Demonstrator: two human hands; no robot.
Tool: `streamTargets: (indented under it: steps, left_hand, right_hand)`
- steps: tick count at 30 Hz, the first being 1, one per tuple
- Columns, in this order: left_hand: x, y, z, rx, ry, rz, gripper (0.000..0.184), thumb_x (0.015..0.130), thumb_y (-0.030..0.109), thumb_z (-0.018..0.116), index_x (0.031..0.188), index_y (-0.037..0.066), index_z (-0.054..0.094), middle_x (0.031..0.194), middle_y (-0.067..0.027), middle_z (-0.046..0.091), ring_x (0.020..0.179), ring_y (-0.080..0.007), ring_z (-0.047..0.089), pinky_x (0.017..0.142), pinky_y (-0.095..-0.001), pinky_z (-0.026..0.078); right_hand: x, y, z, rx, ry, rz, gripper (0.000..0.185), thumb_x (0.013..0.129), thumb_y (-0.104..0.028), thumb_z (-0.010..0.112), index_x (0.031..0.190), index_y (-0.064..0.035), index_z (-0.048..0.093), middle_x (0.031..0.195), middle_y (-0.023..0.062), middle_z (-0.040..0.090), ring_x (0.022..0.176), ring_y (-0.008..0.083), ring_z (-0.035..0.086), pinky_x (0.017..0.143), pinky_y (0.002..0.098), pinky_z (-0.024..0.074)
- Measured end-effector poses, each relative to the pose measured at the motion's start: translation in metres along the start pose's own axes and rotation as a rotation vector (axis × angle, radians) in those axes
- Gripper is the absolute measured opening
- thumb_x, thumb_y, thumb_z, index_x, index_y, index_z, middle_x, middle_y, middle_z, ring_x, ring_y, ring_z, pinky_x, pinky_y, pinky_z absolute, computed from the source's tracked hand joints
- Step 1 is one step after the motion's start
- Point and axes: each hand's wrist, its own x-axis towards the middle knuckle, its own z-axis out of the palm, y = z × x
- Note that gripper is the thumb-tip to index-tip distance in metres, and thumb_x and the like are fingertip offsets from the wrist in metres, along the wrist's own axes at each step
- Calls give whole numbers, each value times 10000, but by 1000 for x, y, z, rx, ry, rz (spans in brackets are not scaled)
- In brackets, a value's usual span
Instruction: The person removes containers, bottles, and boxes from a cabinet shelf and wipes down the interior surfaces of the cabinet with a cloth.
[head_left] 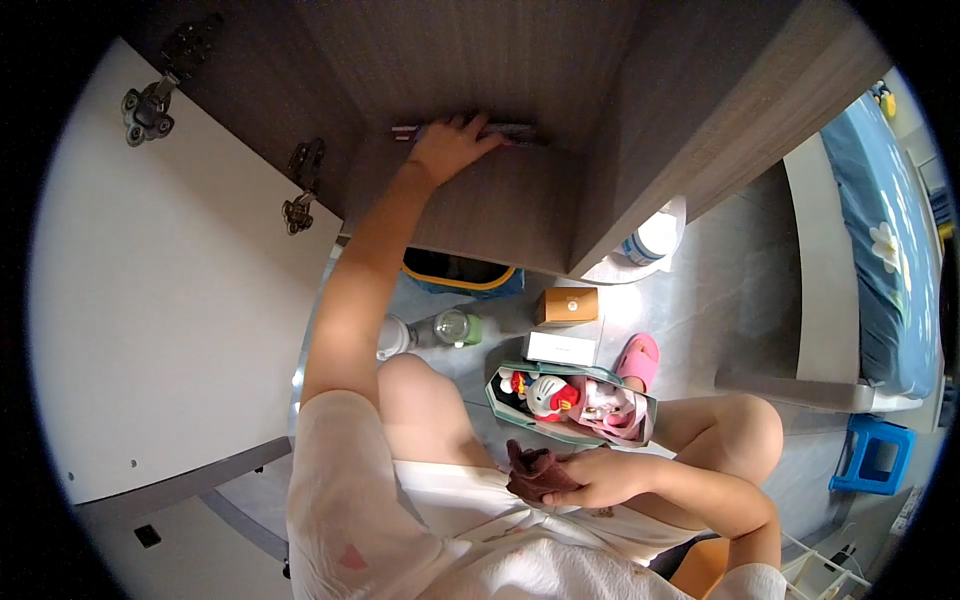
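My left hand reaches to the back of the cabinet shelf. Its fingers are apart and rest on some thin flat items lying along the back wall. My right hand is closed on a crumpled dark brown cloth above my lap. Just beyond that hand, an open green-edged box on the floor holds a plush toy in red and white and pink and white items.
A white cabinet door stands open at left. On the floor are a yellow-rimmed bin, a glass jar, a brown box, a white box and a pink slipper. A blue stool and bed are at right.
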Motion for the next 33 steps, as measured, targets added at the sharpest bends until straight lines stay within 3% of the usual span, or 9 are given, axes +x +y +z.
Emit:
streamTargets:
  steps: [10, 13, 21, 26, 28, 30, 31, 32, 33]
  left_hand:
    - [6, 8, 4, 136, 2, -123, 208, 755, 148, 501, 916, 174, 630, 1033, -76, 515, 915, -258, 534, 748, -364, 467]
    - [9, 3, -5, -12, -93, -228, 200, 751, 119, 502, 915, 127, 617, 996, -69, 528, 913, -250, 541, 730, -368, 474]
    - [13, -11, -71, -226, -236, -253, 276, 789, 113, 467, 1058, 74, 518, 993, -117, 526, 810, -267, 582, 687, -376, 490]
    - [-27, -25, -124, -363, 40, -307, 183, 809, 127, 472, 968, 47, 514, 982, -136, 528, 755, -290, 580, 634, -372, 488]
    - [-55, -26, -156, -367, 74, -332, 156, 810, 138, 483, 928, 40, 510, 969, -141, 531, 750, -295, 577, 619, -371, 486]
    - [-96, -22, -183, -387, 160, -340, 153, 782, 149, 535, 888, 46, 499, 887, -138, 545, 708, -302, 570, 588, -385, 464]
    - [-119, -18, -198, -380, 139, -372, 153, 782, 149, 535, 888, 46, 499, 887, -138, 545, 708, -302, 570, 588, -385, 464]
    - [-143, -13, -212, -418, 99, -415, 162, 766, 152, 561, 871, 46, 496, 834, -135, 551, 684, -305, 565, 564, -380, 453]
    - [-166, -6, -225, -453, 59, -464, 176, 749, 155, 586, 854, 47, 493, 780, -133, 558, 661, -308, 560, 540, -375, 443]
  right_hand:
    - [-6, -10, -8, -40, -16, 44, 407, 862, -406, 371, 991, -28, 453, 853, 219, 554, 820, 380, 525, 730, 444, 398]
    - [-4, -8, -6, -33, -6, -5, 409, 861, -407, 372, 991, -29, 456, 850, 222, 555, 814, 381, 527, 728, 444, 399]
    - [4, 0, -1, -74, -7, -5, 409, 856, -406, 382, 984, -28, 473, 846, 218, 561, 813, 382, 529, 723, 436, 405]
    - [7, -3, -5, -78, -22, -30, 419, 854, -406, 384, 1003, -27, 479, 837, 227, 562, 799, 386, 531, 715, 435, 409]
    - [8, -10, -9, -113, 1, 2, 454, 863, -434, 381, 876, -1, 517, 759, 223, 547, 724, 356, 525, 654, 402, 408]
    - [8, -24, -20, -168, -64, 51, 426, 852, -398, 388, 1017, -13, 468, 835, 241, 556, 788, 386, 529, 702, 430, 411]
    - [12, -31, -26, -223, -166, 176, 440, 854, -396, 386, 1004, 8, 475, 835, 251, 550, 783, 389, 526, 691, 434, 409]
    - [13, -21, -19, -142, -23, 7, 451, 853, -401, 393, 946, 26, 506, 786, 251, 552, 748, 383, 532, 669, 428, 408]
    - [16, -17, -18, -137, -21, 12, 455, 851, -405, 399, 914, 31, 513, 767, 247, 551, 717, 377, 529, 655, 423, 407]
